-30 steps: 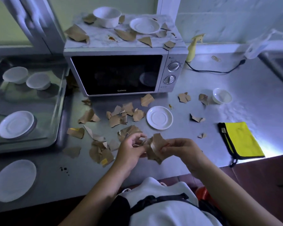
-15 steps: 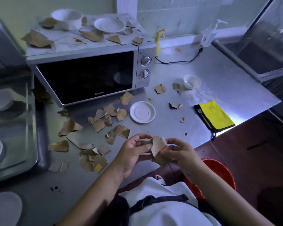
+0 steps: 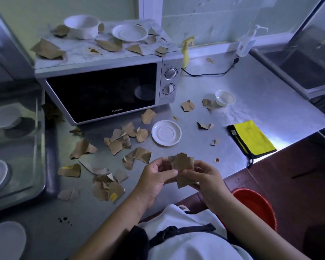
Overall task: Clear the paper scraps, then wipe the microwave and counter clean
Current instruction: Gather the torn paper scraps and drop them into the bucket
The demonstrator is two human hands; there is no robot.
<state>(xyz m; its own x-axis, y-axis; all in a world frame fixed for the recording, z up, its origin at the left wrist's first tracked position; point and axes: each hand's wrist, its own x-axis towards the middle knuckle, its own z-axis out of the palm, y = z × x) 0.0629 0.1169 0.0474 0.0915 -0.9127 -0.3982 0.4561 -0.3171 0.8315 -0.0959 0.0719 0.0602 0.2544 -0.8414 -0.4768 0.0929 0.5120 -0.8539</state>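
Steel surface (image 3: 251,94) fills most of the frame, tray-like basin (image 3: 17,147) at left edge with white dishes in it. Microwave (image 3: 105,87) upper centre, door closed, sitting on the surface; its top carries a white bowl (image 3: 82,25), a white saucer (image 3: 129,32) and several brown paper scraps (image 3: 47,49), plus a small brown stain. Red bucket (image 3: 255,205) lower right, below the surface edge, partly hidden by the right forearm. Yellow cloth (image 3: 251,138) with black trim lies flat at right of frame, near the surface edge. Second saucer (image 3: 166,132) centre, just right of the main scrap scatter (image 3: 120,139), which spreads from the microwave front down to lower left. Small white cup (image 3: 225,97) right of the microwave, a scrap touching it. Yellow spray bottle (image 3: 186,53) behind the microwave's right corner, black cord running right from there.

Left hand (image 3: 154,177) and right hand (image 3: 204,177) lower centre, close together, both pinching one bunch of scraps (image 3: 180,164) held above the surface edge.
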